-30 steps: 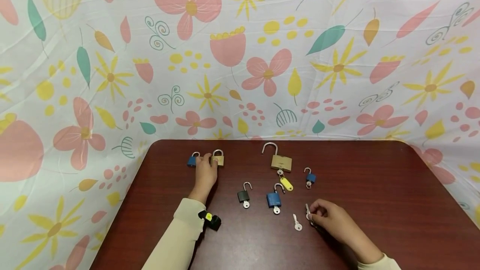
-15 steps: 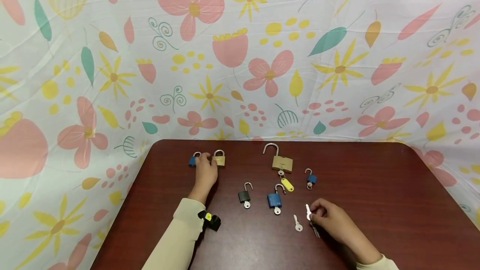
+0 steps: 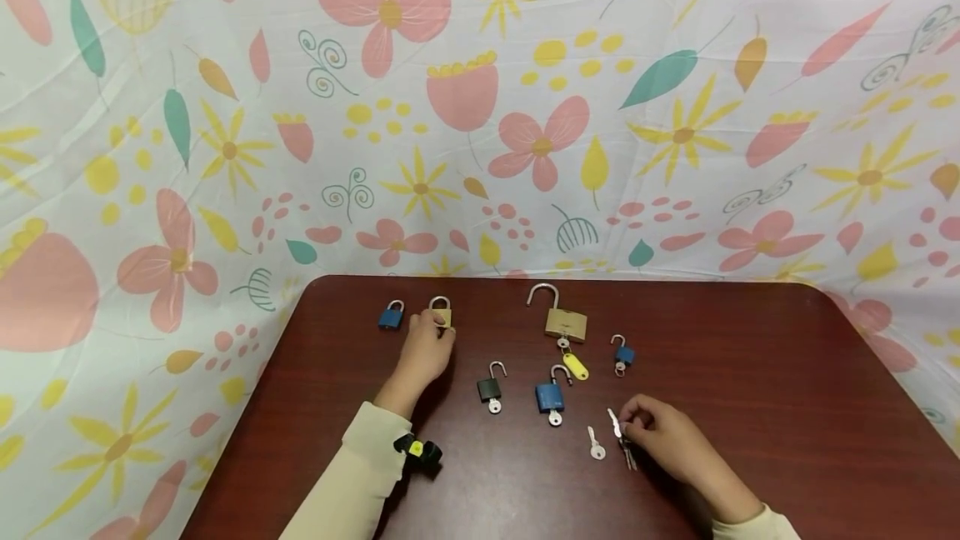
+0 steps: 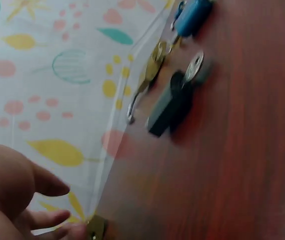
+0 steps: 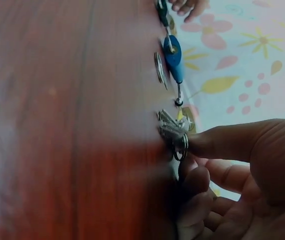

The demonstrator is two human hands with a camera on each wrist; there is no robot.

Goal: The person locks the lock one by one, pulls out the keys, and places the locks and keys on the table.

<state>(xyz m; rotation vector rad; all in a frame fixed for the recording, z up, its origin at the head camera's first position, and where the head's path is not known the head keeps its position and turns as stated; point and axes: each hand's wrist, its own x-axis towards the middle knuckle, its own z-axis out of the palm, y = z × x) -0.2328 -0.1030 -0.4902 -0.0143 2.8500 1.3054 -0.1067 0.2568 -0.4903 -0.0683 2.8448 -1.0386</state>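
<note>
My left hand reaches to a small brass padlock at the back left, its fingertips overlapping the lock body. In the left wrist view the thumb and fingers are spread apart, with the brass padlock just beyond the fingertips. A small blue padlock, its shackle closed, lies to the left of that hand. Low over the table at front right, my right hand pinches a ring of keys between thumb and fingers. The metal ring and several bunched keys show in the right wrist view.
Several padlocks lie with shackles open and keys inserted: black, larger blue, large brass with a yellow tag, and small blue. A loose key lies left of the right hand. Floral cloth hangs behind the table.
My left hand has shifted right from beside the small blue padlock, uncovering it, to the front of the small brass padlock. The keys in my right hand have fanned out and hang lower.
</note>
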